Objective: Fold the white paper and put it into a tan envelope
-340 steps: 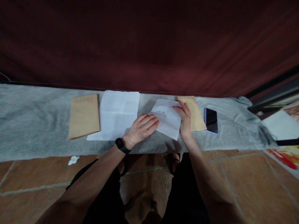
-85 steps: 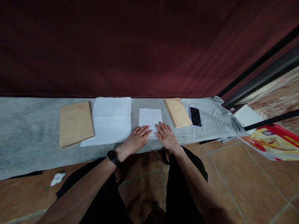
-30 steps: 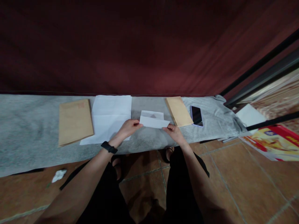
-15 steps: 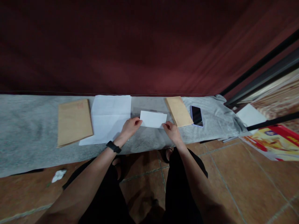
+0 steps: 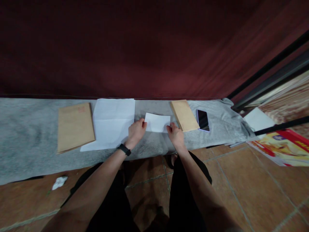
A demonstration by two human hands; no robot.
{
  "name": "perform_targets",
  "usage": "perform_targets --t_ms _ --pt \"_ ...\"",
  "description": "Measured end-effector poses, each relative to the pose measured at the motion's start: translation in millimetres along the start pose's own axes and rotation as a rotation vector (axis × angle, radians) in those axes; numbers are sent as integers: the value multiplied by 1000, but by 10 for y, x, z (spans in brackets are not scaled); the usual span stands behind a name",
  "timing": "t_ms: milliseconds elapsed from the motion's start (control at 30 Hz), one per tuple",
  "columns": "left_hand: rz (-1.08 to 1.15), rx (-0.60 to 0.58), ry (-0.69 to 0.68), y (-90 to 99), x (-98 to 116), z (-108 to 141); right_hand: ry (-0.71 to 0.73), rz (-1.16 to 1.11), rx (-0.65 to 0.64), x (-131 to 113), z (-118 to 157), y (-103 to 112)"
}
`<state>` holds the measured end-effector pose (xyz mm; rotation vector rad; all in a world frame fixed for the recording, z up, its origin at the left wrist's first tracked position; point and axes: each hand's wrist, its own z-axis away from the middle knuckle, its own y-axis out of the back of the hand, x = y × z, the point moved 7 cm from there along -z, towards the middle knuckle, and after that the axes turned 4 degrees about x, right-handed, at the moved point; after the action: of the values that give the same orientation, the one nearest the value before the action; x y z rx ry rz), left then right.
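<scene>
A folded white paper (image 5: 157, 123) is held between my two hands over the grey cloth. My left hand (image 5: 137, 130) pinches its left end, and a black band is on that wrist. At the right end, my right hand (image 5: 175, 134) has its thumb and fingers closed on the paper. Left of my left hand lie flat white sheets (image 5: 112, 120) with a faint crease across them. A stack of large brown envelopes (image 5: 76, 127) is further left. Smaller brown envelopes (image 5: 184, 115) lie just beyond my right hand.
A phone (image 5: 203, 120) lies right of the smaller envelopes. The grey cloth (image 5: 29, 138) covers a long, narrow surface before a dark red curtain (image 5: 145, 48). A colourful box (image 5: 285, 146) and dark metal bars stand at the right. Crumpled white tissue (image 5: 59, 182) is on the tiled floor.
The folded paper looks slightly narrower from side to side and bends a little. My right hand has moved slightly left, and my left wrist has shifted right.
</scene>
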<state>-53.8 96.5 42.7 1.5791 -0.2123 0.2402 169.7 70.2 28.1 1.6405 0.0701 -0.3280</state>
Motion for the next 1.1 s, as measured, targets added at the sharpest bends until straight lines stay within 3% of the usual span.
perform_targets --t_ms 267,400,533,700,833,1100 --pt "-63 79 26 -36 81 33 13 72 24 -62 14 -30" --pt "-88 68 -13 -27 136 57 84 68 100 -105 24 1" --pt "-145 91 -92 -22 195 63 238 -23 192 -233 48 11" --pt "-107 223 -291 -72 379 67 406 -108 111 -456 126 -171" --pt "20 171 -445 -263 574 86 415 -70 32 -530 179 -289" --pt "-4 84 -348 -433 590 104 376 3 52 -496 186 -318"
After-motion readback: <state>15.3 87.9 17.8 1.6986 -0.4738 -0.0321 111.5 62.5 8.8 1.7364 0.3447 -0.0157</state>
